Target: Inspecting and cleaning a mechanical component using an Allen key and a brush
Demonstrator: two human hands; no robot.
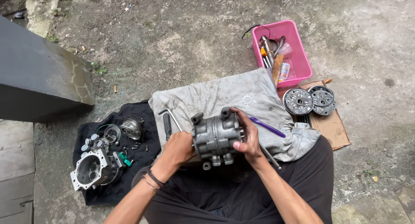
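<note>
A grey metal compressor body [215, 136] with bolt lugs is held above my lap, over a dirty grey cloth [225, 98]. My left hand [177, 148] grips its left end. My right hand [247, 136] wraps over its right end, thumb on the front face. A purple-handled tool [266, 127] lies on the cloth just right of my right hand. An L-shaped hex key [170, 115] and a dark tool handle [167, 125] lie on the cloth to the left.
A black cloth [136, 163] at left carries a metal housing [94, 168], a round part [131, 128] and several small pieces. A pink basket [299, 51] of tools stands at the back. Two round plates [309, 100] rest on cardboard [333, 129]. A dark slab [34, 77] stands at far left.
</note>
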